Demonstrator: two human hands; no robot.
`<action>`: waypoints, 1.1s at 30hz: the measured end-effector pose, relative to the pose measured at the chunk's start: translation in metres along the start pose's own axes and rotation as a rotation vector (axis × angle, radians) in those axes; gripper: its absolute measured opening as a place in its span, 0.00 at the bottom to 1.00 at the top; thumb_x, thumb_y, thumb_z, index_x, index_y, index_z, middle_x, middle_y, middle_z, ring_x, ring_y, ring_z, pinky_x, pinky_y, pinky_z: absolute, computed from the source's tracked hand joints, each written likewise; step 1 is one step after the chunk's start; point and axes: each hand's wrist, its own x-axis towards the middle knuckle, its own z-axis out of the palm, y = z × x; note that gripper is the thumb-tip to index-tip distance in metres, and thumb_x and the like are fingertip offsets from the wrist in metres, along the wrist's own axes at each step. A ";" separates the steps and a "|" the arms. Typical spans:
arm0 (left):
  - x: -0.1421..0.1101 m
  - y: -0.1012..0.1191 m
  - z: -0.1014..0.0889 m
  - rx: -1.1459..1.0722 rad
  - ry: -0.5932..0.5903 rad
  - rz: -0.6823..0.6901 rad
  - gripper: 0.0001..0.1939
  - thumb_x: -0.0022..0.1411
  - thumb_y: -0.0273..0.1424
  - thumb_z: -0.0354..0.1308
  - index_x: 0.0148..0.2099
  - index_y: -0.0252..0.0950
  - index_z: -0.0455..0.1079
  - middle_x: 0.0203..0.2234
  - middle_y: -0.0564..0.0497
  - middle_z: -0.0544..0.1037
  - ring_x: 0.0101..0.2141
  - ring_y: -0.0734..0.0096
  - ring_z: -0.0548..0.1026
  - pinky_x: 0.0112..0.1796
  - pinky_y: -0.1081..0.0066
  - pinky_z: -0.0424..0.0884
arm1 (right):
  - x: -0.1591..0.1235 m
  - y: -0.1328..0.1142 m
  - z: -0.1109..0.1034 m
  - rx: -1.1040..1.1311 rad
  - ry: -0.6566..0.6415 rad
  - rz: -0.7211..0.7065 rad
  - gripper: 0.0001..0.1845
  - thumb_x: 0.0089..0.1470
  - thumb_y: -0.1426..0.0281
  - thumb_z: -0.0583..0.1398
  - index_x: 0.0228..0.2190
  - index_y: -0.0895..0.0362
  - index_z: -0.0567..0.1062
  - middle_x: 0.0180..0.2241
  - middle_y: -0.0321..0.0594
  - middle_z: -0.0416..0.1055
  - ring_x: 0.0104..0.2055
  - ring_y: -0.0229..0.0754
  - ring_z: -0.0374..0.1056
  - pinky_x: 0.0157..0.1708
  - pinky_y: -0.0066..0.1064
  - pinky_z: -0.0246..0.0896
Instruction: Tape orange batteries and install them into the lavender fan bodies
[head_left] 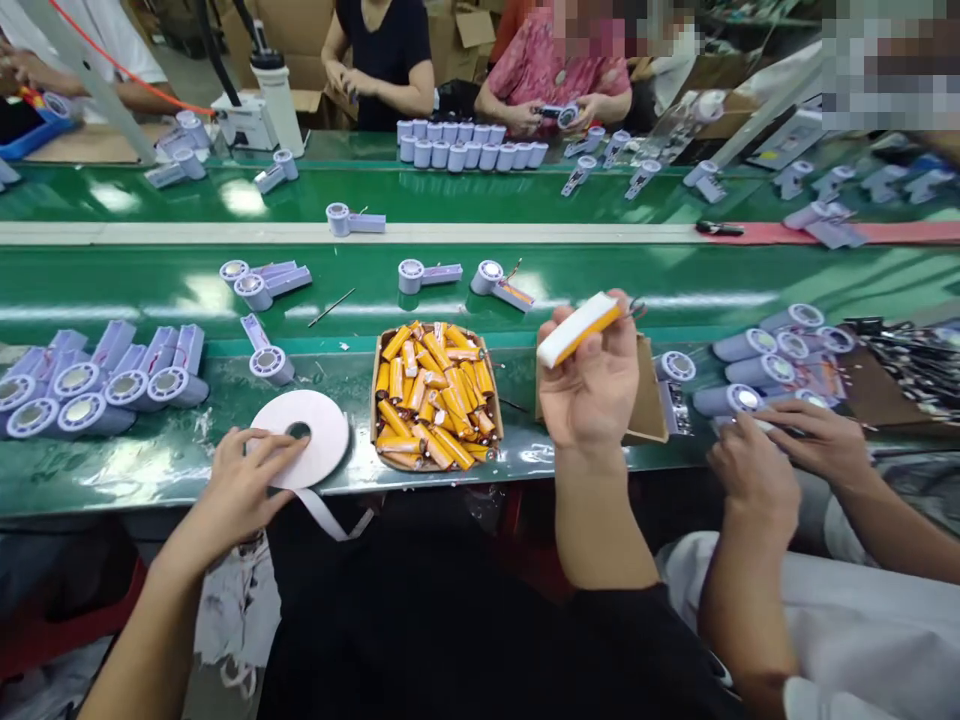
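My left hand (251,480) grips the near-left edge of a roll of white tape (324,430), fingers over its top near the core hole. A loose tail of white tape (324,515) hangs from the roll over the table edge. Raised above the table, my right hand (592,395) is closed around an orange battery (589,345), a white foam-like strip (576,328) along its upper side and thin wires at its far end. Between my hands stands a cardboard box (375,440) heaped with orange batteries (435,390).
Lilac fan housings (101,385) cluster at the left; several others (427,277) lie along the green conveyor (360,330). To my right, a co-worker's hands (780,450) handle a part beside more housings (750,370). An open cardboard box (649,400) sits behind my right hand.
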 end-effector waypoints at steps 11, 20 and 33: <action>0.360 -0.014 0.096 0.034 -0.299 -0.050 0.24 0.80 0.40 0.51 0.68 0.36 0.77 0.67 0.36 0.76 0.66 0.47 0.69 0.66 0.50 0.67 | 0.036 -0.010 0.017 -0.071 -0.169 0.034 0.33 0.62 0.49 0.73 0.63 0.37 0.68 0.56 0.42 0.84 0.60 0.56 0.83 0.55 0.53 0.86; 0.439 -0.014 0.147 0.126 -0.548 -0.137 0.22 0.64 0.35 0.68 0.59 0.35 0.84 0.59 0.28 0.78 0.60 0.35 0.72 0.57 0.43 0.72 | 0.055 -0.023 0.011 -0.070 -0.322 0.028 0.26 0.62 0.58 0.75 0.57 0.44 0.77 0.44 0.39 0.88 0.48 0.53 0.87 0.48 0.48 0.89; 0.446 -0.049 0.132 0.011 -0.594 -0.099 0.18 0.72 0.38 0.57 0.59 0.44 0.81 0.56 0.48 0.86 0.54 0.58 0.82 0.53 0.68 0.72 | 0.171 0.139 0.065 -0.849 -0.715 0.173 0.23 0.62 0.72 0.68 0.59 0.55 0.79 0.44 0.43 0.88 0.50 0.49 0.85 0.54 0.38 0.78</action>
